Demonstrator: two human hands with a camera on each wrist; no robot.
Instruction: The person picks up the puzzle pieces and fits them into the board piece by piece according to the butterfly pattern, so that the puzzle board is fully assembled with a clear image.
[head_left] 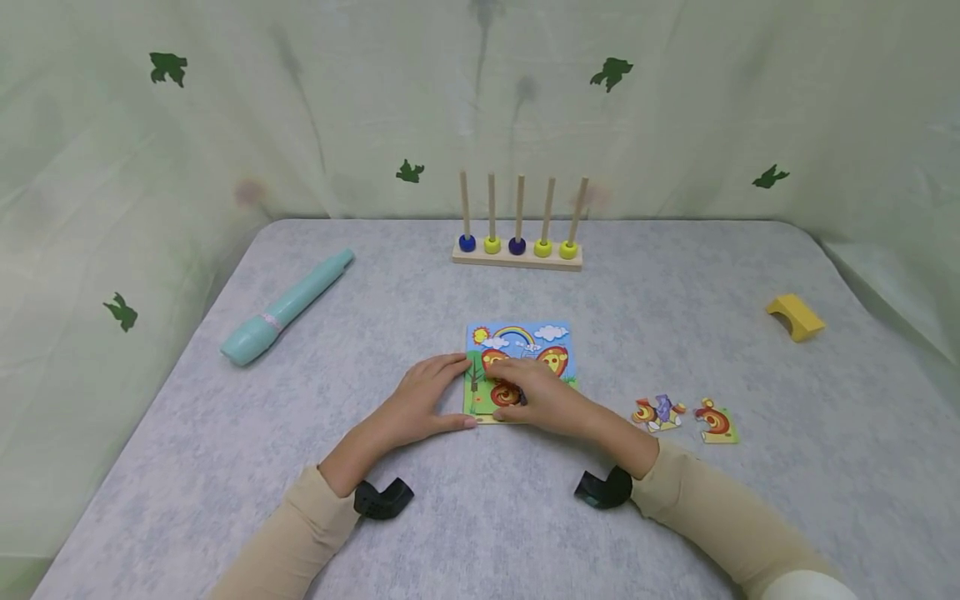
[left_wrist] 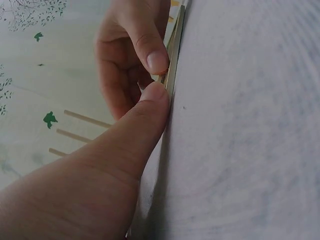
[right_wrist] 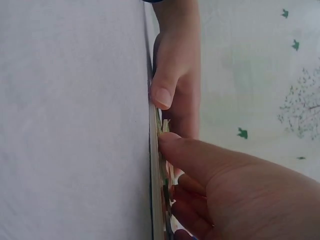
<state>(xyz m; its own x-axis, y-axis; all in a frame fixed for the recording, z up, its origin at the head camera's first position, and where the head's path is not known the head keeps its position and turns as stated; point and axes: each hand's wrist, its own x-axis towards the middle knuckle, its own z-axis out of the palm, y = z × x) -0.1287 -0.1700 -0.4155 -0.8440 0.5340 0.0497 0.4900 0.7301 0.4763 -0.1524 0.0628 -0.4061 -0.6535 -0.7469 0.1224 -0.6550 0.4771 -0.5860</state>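
A picture puzzle board [head_left: 528, 332] with a rainbow, sun and red-yellow butterfly wings lies flat before me. My left hand [head_left: 420, 404] rests at its left side, fingertips on the edge and thumb at the near left corner. Between thumb and fingers, my right hand [head_left: 551, 400] pinches a puzzle piece [head_left: 505, 393] with a red-orange spiral on green, over the board's lower half. In the right wrist view, the piece [right_wrist: 166, 125] stands slightly tilted against the board [right_wrist: 156, 200]. Part of the board is hidden under the right hand.
Two loose puzzle pieces, one with purple [head_left: 660, 412] and one with a red swirl [head_left: 717, 421], lie right of my right forearm. Farther right is a yellow arch block [head_left: 797, 317]. A peg stand with beads [head_left: 517, 255] stands behind the board; a teal flashlight-shaped toy [head_left: 288, 307] lies left.
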